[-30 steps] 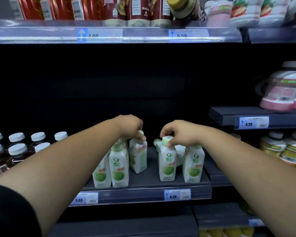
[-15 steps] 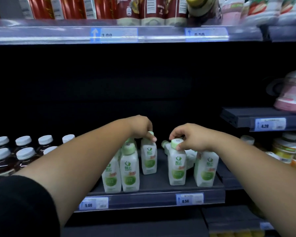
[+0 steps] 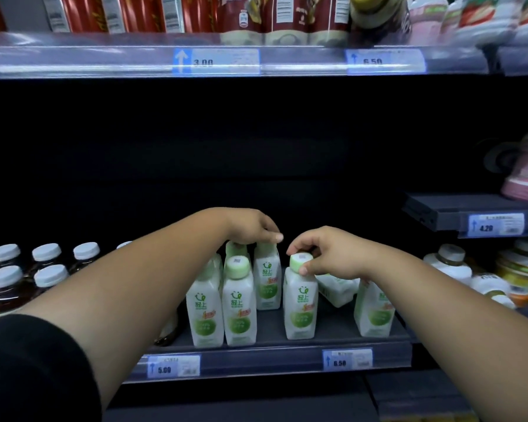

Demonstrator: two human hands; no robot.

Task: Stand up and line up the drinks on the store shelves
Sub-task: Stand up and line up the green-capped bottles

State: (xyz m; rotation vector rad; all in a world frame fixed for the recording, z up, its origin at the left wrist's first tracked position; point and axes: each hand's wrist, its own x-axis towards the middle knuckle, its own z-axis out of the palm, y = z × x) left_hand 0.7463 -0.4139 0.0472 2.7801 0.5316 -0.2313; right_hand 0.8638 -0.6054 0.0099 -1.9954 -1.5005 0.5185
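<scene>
From where I stand, the person has both bare arms stretched into the dark middle shelf (image 3: pixel 270 328), where a small cluster of white drink bottles with green labels sits near the front lip. The left hand (image 3: pixel 250 228) is curled down over the top of the rear bottle (image 3: pixel 267 281) and grips it from above, with the cap hidden under the fingers. That bottle stands upright just behind the two front bottles (image 3: pixel 237 312), which stand shoulder to shoulder at the shelf edge. The right hand (image 3: pixel 333 254) pinches the green cap (image 3: pixel 299 259) of the middle bottle (image 3: pixel 301 306) between thumb and fingertips. This one is upright too, with a strip of bare shelf between it and the pair. Behind it a tipped bottle (image 3: pixel 336 289) lies over, partly hidden beneath the right wrist. One more upright bottle (image 3: pixel 374 312) stands near it, under the forearm. Off to the left stand dark tea bottles (image 3: pixel 3 287) with white caps. On the shelf's front strip are a 5.00 price tag (image 3: pixel 174 367) and a 6.50 price tag (image 3: pixel 346 359).
</scene>
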